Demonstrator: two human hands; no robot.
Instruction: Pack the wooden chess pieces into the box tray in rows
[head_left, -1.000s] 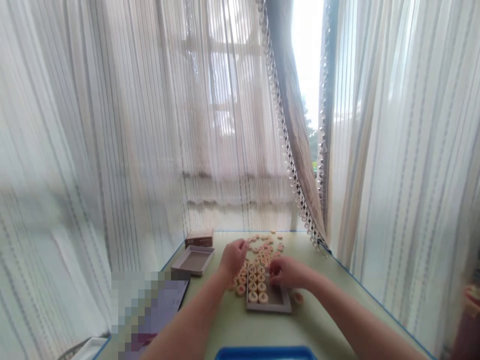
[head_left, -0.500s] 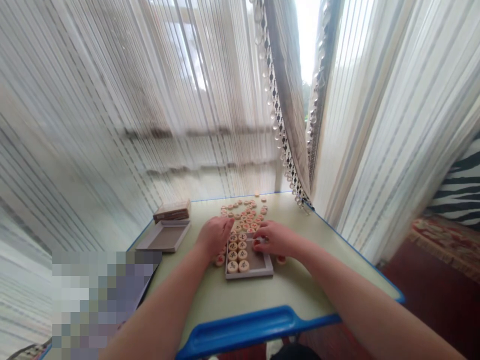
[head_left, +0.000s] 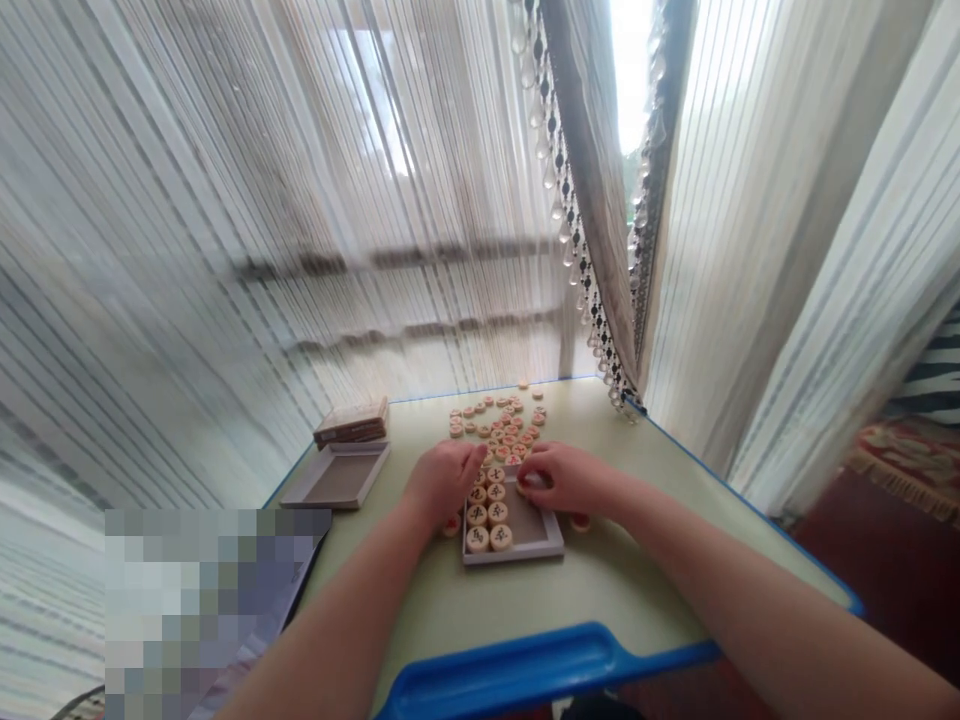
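A shallow grey box [head_left: 514, 556] holds two columns of round wooden pieces [head_left: 500, 538] with black characters on its left side. My left hand [head_left: 450, 478] rests at the box's left edge, fingers curled together; whatever it may hold is hidden. Over the right part of the box, my right hand [head_left: 559, 478] pinches a round piece [head_left: 523, 485] between thumb and fingers. One red-marked piece [head_left: 451, 525] lies just left of the box, another [head_left: 580, 522] just right of it. Many loose pieces [head_left: 508, 440] are spread behind the box.
An open grey lid or tray [head_left: 337, 476] lies on the table's left, before a stack of flat boxes [head_left: 351, 420]. The pale green table [head_left: 450, 600] has a blue front trough [head_left: 510, 665]. Striped curtains [head_left: 420, 200] hang behind. A blurred patch covers the lower left.
The view has shifted, so the table things appear slightly further right. My right hand's fingers have closed in more around the piece over the box.
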